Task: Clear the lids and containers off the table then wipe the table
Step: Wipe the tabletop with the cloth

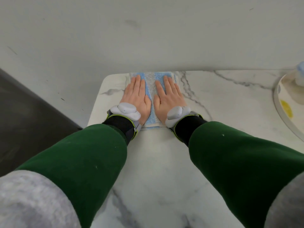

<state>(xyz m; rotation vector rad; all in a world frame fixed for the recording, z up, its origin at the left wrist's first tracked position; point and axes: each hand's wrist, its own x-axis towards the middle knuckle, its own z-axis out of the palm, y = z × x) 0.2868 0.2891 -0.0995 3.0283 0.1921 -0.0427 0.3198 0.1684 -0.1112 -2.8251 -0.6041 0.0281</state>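
Both hands lie flat on a folded blue-and-white cloth (152,86) in the upper middle of the frame. The left hand (137,94) covers its left strip and the right hand (169,96) its right strip, fingers straight and close together, palms pressing down, nothing pinched. A grey wrist device (125,111) sits on each forearm above dark green sleeves (85,153). The cloth's long axis runs up the frame, in line with the fingers. Its far end touches the line where the marble bench (156,162) meets the pale wall (148,38), and its near end lies under the wrists. The bench's rounded left corner is just beside the left hand, so almost no surface remains on that side. The open marble stretches to the right of the frame and down toward the person. This looks like the wiping step, with the cloth at the far limit of a stroke. The next move would have to pull it back down the frame or slide it right, with the right hand leading. At the right edge a pale tray (279,102) rests on the bench, well apart from the cloth, carrying what looks like a container (300,74) cut off by the frame. A rightward sweep would meet that tray.
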